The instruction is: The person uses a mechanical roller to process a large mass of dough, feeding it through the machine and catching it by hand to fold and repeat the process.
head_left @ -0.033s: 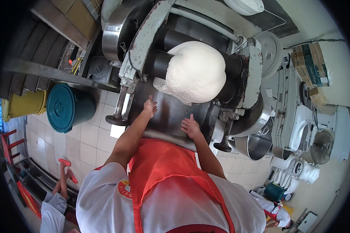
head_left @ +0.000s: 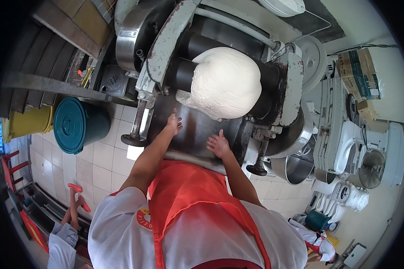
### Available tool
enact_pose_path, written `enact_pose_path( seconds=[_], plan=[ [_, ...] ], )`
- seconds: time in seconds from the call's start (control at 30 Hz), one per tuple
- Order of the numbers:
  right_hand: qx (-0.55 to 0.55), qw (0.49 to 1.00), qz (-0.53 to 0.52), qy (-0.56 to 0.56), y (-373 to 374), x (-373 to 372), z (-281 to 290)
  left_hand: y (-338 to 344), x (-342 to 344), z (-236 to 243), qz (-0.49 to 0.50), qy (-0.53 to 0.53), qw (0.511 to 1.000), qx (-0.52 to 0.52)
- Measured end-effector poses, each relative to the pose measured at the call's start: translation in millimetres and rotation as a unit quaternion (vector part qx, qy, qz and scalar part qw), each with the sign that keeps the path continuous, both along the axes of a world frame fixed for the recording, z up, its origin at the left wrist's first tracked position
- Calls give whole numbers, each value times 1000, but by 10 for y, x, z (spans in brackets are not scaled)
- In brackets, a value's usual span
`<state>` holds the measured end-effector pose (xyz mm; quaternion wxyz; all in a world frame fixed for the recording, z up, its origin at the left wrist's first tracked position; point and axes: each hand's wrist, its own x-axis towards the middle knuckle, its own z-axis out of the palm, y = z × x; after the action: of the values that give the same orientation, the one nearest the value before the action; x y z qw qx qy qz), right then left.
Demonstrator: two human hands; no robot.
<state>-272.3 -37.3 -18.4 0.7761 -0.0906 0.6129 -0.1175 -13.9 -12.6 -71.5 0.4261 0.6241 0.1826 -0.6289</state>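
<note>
A big, smooth, pale mass of dough [head_left: 229, 83] rests against the dark rollers [head_left: 182, 74] of a dough sheeter. One fold of it hangs toward the lower left, over the dark metal tray [head_left: 197, 139]. My left hand [head_left: 174, 122] is held over the tray's left side, just below that fold, fingers apart and holding nothing. Over the tray's right side is my right hand [head_left: 218, 144], also with spread fingers and nothing in it. Neither hand touches the dough.
Threaded screws with round black handwheels [head_left: 134, 140] flank the tray. A lidded green bin [head_left: 70, 125] stands on the tiled floor at left. Steel mixing bowls [head_left: 296, 168] are at right. Other people [head_left: 62, 244] appear at the lower left and lower right.
My right hand has shifted very slightly to the left. The dough and my left hand stay almost where they were.
</note>
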Motion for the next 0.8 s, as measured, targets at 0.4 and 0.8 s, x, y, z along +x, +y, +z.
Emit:
enact_pose_path(
  seconds=[0.4, 0.8],
  plan=[
    [-248, 965, 17, -80, -1401, 393, -332, -1212, 274, -209, -277, -218, 910, -219],
    [-311, 949, 20, -49, -932, 647, -63, -700, -71, 715, -186, -61, 944, -266]
  ],
)
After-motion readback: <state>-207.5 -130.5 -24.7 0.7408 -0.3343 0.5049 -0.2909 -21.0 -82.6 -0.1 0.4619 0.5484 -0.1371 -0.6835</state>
